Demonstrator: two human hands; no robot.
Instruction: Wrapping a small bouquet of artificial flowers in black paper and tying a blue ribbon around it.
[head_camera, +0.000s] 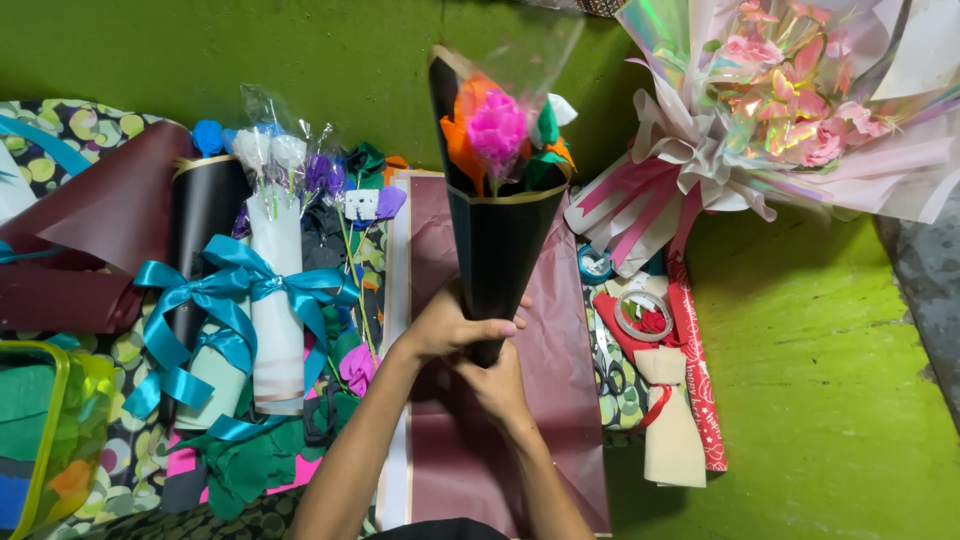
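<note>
Hands both on one black paper cone bouquet (497, 245), held upright at centre of view. Left hand (450, 328) wraps the lower cone from the left, grip closed around it, fingertips showing on the front. Right hand (498, 385) sits just below, closed on the cone's narrow tip. Cone has a gold rim; pink paper flower (497, 127) and orange petals stand in its mouth, clear cellophane rising above them.

Directly beneath the hands: maroon wrapping sheet (560, 400), lying flat. Left of it: finished wraps tied with teal ribbon bows (240, 295), small flowers in clear sleeves above. Right of sheet: tape roll (640, 315), red-and-cream wrapped bundle. Upper right: large pink bouquet in iridescent wrap (790, 95), well apart from the hands. Green surface (820, 380) underneath everything.
</note>
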